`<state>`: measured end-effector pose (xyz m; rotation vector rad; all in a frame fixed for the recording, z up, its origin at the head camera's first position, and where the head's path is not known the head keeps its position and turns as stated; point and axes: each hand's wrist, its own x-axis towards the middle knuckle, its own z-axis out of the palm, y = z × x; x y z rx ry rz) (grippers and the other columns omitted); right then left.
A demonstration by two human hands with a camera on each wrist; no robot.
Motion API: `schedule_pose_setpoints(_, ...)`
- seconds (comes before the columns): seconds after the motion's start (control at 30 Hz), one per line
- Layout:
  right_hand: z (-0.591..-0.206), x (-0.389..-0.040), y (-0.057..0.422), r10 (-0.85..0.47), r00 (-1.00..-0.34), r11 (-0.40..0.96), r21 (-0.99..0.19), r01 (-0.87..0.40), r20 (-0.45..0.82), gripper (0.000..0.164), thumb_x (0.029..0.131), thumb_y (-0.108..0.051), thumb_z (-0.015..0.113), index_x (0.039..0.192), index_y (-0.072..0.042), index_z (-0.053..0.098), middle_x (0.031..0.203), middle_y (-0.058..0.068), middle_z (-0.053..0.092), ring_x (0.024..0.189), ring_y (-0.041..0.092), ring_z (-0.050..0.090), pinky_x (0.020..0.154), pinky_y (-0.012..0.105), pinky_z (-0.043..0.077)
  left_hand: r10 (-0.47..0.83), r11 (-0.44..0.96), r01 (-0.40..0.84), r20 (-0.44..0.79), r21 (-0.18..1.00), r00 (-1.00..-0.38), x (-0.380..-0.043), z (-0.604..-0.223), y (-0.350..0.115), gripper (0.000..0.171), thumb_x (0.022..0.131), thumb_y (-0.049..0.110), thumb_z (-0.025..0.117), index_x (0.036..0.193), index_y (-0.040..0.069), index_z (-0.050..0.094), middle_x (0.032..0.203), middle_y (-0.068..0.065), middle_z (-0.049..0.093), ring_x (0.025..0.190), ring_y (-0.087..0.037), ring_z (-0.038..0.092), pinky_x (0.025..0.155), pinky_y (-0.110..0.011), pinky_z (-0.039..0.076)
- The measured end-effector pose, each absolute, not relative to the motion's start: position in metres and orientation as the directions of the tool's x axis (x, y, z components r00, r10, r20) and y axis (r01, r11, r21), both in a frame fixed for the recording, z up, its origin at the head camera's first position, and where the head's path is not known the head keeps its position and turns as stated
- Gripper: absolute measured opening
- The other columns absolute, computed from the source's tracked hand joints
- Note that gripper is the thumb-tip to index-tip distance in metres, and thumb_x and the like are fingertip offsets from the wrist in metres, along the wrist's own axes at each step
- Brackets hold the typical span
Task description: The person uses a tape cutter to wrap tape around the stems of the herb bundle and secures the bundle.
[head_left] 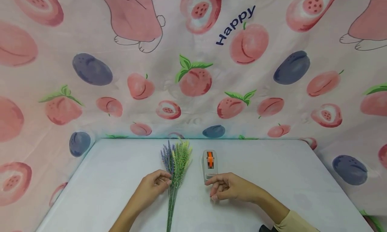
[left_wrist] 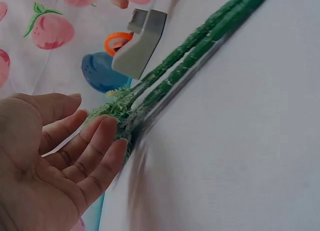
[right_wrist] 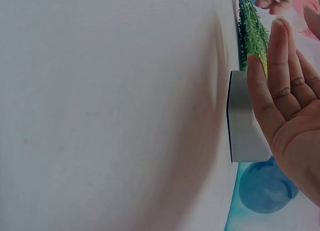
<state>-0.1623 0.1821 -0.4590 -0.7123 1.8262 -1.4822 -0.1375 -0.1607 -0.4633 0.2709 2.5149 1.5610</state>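
On the smooth white desk (head_left: 257,158), the left hand (head_left: 153,186), fingers loose, hovers at or touches, I can't tell, a slim bunch of bristly purple and yellow-green artificial flowers (head_left: 179,173), heads toward the peach-printed cloth backdrop (head_left: 193,80), green stems running nearward. Rightward, the relaxed, uncurled right hand (head_left: 226,187) partly blocks a grey wedge-shaped tape dispenser (head_left: 205,166).

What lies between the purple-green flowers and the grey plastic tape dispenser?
In the head view, only bare white tabletop lies between the flowers and dispenser.
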Motion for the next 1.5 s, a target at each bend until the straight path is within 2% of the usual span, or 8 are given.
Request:
schedule_pose_setpoints(0.33,-0.458,-0.161,0.182,-0.767,-0.622,0.203,-0.979,-0.006,-0.155,0.053,0.094,-0.012,0.073,0.140,0.008,0.054,0.107,0.014,0.070,0.088,0.012,0.067,0.072,0.018,0.054,0.206,0.476,0.039,-0.068,0.878,-0.976,-0.128,-0.470,-0.159,0.030,0.090,0.013,0.077,0.117,0.004,0.067,0.098,-0.005,0.067,0.086,-0.018,0.064,0.063,-0.027,0.057)
schedule_pose_setpoints(0.6,-0.458,-0.161,0.180,-0.767,-0.622,0.209,-0.978,-0.016,-0.154,0.053,0.095,-0.012,0.073,0.139,0.008,0.054,0.107,0.014,0.071,0.090,0.012,0.068,0.073,0.019,0.054,0.209,0.524,0.058,-0.062,0.850,-0.976,-0.123,-0.480,-0.157,0.032,0.088,0.018,0.080,0.114,0.004,0.066,0.094,-0.002,0.065,0.077,-0.015,0.062,0.060,-0.026,0.055)
schedule_pose_setpoints(0.87,-0.456,-0.160,0.180,-0.769,-0.619,0.209,-0.978,-0.010,-0.158,0.052,0.095,-0.011,0.072,0.140,0.007,0.054,0.108,0.015,0.070,0.090,0.013,0.068,0.074,0.019,0.054,0.221,0.511,0.057,-0.067,0.858,-0.973,-0.120,-0.484,-0.155,0.035,0.087,0.020,0.082,0.111,0.001,0.065,0.089,-0.003,0.062,0.074,-0.015,0.061,0.054,-0.027,0.054)
schedule_pose_setpoints(1.13,-0.455,-0.160,0.179,-0.773,-0.615,0.203,-0.979,-0.010,-0.154,0.052,0.095,-0.012,0.073,0.140,0.007,0.054,0.108,0.015,0.070,0.091,0.013,0.068,0.076,0.020,0.056,0.156,0.544,0.016,-0.083,0.839,-0.984,-0.118,-0.481,-0.146,0.040,0.083,0.023,0.085,0.108,0.000,0.065,0.082,-0.003,0.058,0.063,-0.014,0.055,0.049,-0.027,0.049)
schedule_pose_setpoints(1.4,-0.457,-0.161,0.178,-0.773,-0.614,0.215,-0.976,-0.019,-0.158,0.051,0.095,-0.012,0.072,0.140,0.006,0.055,0.108,0.014,0.071,0.091,0.014,0.069,0.076,0.021,0.056,0.105,0.670,-0.010,-0.109,0.742,-0.989,-0.120,-0.477,-0.139,0.040,0.080,0.032,0.087,0.099,0.003,0.066,0.077,-0.002,0.055,0.065,-0.015,0.048,0.059,-0.029,0.043)
schedule_pose_setpoints(1.5,-0.459,-0.162,0.176,-0.777,-0.609,0.224,-0.974,-0.030,-0.159,0.050,0.096,-0.012,0.072,0.140,0.005,0.055,0.108,0.013,0.072,0.092,0.016,0.069,0.076,0.022,0.057,0.095,0.691,-0.018,-0.116,0.723,-0.989,-0.119,-0.475,-0.135,0.039,0.080,0.031,0.086,0.095,0.002,0.065,0.073,-0.001,0.056,0.057,-0.014,0.052,0.057,-0.030,0.045)
